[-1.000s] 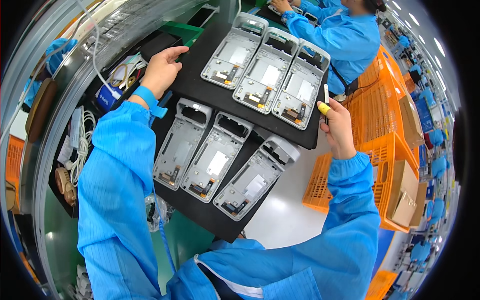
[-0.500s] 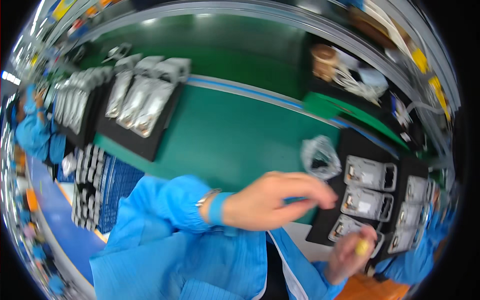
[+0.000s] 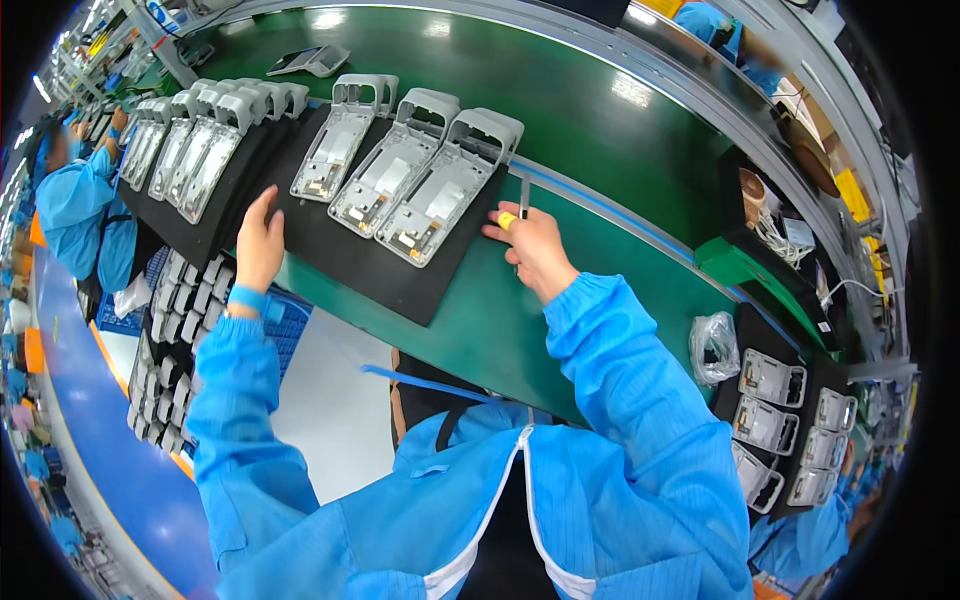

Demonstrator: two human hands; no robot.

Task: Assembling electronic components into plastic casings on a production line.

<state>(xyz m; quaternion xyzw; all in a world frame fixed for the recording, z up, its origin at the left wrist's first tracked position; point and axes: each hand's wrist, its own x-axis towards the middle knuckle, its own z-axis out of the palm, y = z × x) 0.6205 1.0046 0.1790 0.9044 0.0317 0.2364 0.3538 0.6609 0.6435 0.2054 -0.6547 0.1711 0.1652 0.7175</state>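
My right hand [image 3: 538, 248] is closed around a slim tool with a flat metallic shaft [image 3: 525, 196] pointing away from me; its exact kind is unclear. Something yellow [image 3: 507, 219] wraps one of this hand's fingertips. The hand is just right of a black mat [image 3: 405, 290], apart from the housings on it. Three grey plastic device housings [image 3: 430, 210] lie there in a row, hollow sides up, with raised loop-shaped ends at the far side. At the mat's left edge is my left hand [image 3: 260, 245], fingers extended and holding nothing; whether it touches the mat is unclear.
More grey housings [image 3: 205, 165] lie on another mat to the left. A blue crate [image 3: 290, 325] and stacked grey parts [image 3: 180, 320] stand below. On the right are a clear plastic bag [image 3: 713, 348] and further housings [image 3: 767, 424]. A co-worker [image 3: 80, 220] sits far left.
My view has swung left. Both hands have moved from the right part of the bench to either side of the mat with three housings. The tool in my right hand now shows.
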